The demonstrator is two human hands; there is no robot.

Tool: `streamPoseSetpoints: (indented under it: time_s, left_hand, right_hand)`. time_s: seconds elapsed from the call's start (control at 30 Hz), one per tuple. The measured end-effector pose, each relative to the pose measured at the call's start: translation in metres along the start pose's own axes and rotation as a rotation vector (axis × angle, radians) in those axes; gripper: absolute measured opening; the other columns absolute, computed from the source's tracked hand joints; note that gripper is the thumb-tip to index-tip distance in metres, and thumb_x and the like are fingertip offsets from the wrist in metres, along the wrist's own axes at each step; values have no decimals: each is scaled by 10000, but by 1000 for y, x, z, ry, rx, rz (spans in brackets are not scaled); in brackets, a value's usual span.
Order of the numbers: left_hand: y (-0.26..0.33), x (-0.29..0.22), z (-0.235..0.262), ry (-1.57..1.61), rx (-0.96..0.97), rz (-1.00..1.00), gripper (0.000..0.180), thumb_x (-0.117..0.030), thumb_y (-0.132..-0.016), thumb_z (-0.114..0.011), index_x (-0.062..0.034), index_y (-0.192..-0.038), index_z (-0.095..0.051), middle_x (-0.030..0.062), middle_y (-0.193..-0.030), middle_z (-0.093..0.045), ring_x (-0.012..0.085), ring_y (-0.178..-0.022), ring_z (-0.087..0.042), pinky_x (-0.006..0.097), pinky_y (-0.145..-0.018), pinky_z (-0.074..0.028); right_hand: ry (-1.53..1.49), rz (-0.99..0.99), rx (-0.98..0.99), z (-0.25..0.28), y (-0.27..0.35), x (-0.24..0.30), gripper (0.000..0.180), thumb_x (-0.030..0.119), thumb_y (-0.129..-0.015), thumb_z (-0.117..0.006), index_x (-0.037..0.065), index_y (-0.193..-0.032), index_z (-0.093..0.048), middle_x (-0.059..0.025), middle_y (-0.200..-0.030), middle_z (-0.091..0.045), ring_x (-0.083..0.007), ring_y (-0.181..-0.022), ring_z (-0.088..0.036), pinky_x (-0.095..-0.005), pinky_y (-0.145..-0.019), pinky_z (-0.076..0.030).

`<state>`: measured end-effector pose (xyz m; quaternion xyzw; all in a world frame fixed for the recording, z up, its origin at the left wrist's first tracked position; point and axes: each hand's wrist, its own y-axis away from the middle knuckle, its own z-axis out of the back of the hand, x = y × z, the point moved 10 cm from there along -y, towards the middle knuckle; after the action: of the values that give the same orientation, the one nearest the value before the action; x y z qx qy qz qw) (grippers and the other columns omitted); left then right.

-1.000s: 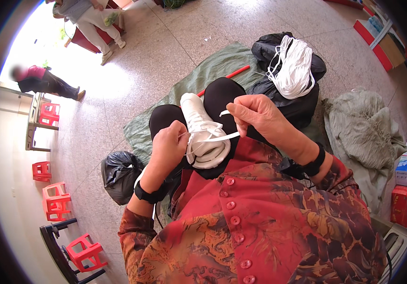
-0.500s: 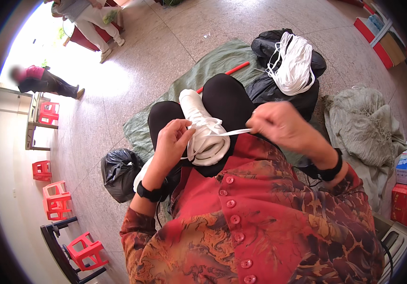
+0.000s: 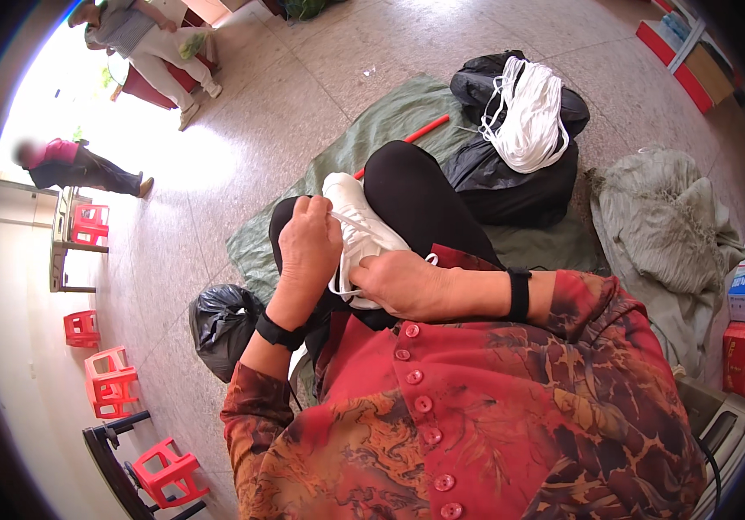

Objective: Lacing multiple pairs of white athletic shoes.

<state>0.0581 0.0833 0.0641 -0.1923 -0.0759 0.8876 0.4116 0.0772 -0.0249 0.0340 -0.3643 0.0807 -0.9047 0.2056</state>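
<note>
A white shoe (image 3: 344, 187) rests between my knees, its toe pointing away from me and its opening toward me. My left hand (image 3: 310, 244) is closed at the shoe's left side, pinching a flat white shoelace (image 3: 357, 224) that runs across the tongue area. Over the shoe's near part lies my right hand (image 3: 403, 284), fingers curled in at the laces. Whatever its fingertips hold is hidden. A loop of lace sticks out just beyond the right hand, and much of the shoe's opening is covered by my hands.
A bundle of white laces (image 3: 528, 121) lies on black plastic bags (image 3: 520, 186) ahead right. A green sheet (image 3: 416, 97) with a red stick (image 3: 427, 128) covers the floor. Left stands a tied black bag (image 3: 223, 325); right, a grey woven sack (image 3: 658, 225). Red stools (image 3: 167, 472) and two people are farther off.
My right hand has come in from the right, where it held a lace stretched out, to the shoe. The left hand has moved up slightly toward the toe, now with a lace.
</note>
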Motion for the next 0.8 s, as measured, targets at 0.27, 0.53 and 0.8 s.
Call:
streamPoseSetpoints:
  time_s: [0.27, 0.53, 0.8]
  left_hand:
    - [5, 2, -47, 1055, 531, 348, 56, -24, -881, -601, -31, -916, -557, -17, -734, -548, 54, -523, -507, 219, -451, -431]
    - [-1, -31, 4, 862, 413, -47, 207, -56, -845, -634, 6, -1039, -594, 70, -949, -610, 178, -857, -610, 308, -770, -490]
    - [35, -13, 18, 1256, 332, 150, 238, -195, -1041, -462, -14, -900, -522, 9, -711, -463, 123, -669, -448, 280, -669, -422]
  right_hand:
    - [-248, -27, 247, -2, -16, 28, 215, 168, -824, -633, -34, -892, -604, -231, -775, -642, -404, -806, -662, -485, -703, -518]
    - [-467, 126, -76, 125, -37, 56, 195, 169, -949, -610, 29, -850, -515, -117, -696, -504, -220, -656, -498, -347, -618, -424]
    - [-114, -62, -456, 213, -6, -24, 177, 192, -971, -565, 19, -956, -602, -115, -739, -612, -177, -634, -557, -324, -594, -448]
